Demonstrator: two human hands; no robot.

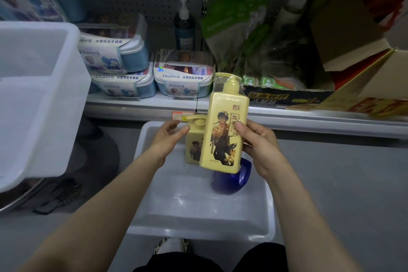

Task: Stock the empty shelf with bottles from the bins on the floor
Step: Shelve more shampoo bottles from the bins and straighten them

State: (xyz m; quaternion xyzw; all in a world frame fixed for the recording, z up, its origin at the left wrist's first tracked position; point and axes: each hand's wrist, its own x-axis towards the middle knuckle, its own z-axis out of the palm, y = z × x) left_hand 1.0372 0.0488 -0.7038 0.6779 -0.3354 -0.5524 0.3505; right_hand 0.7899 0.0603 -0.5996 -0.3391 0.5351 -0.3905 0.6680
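Observation:
My right hand (260,146) grips a yellow pump bottle (223,130) upright above the translucent white bin (198,216) on the floor. A second, smaller-looking yellow pump bottle (194,146) stands in the bin behind it. My left hand (167,137) reaches to that bottle's pump top, fingers loosely curved beside it; whether it grips is unclear. A dark blue bottle (231,179) lies in the bin under the held bottle. The low shelf (287,117) runs across just beyond the bin.
Blue Frozen II boxes (183,75) are stacked on the shelf at left and centre, with a blue pump dispenser (184,26) behind. Green bags and open cartons (309,62) fill the right. A second white bin (37,95) sits at left.

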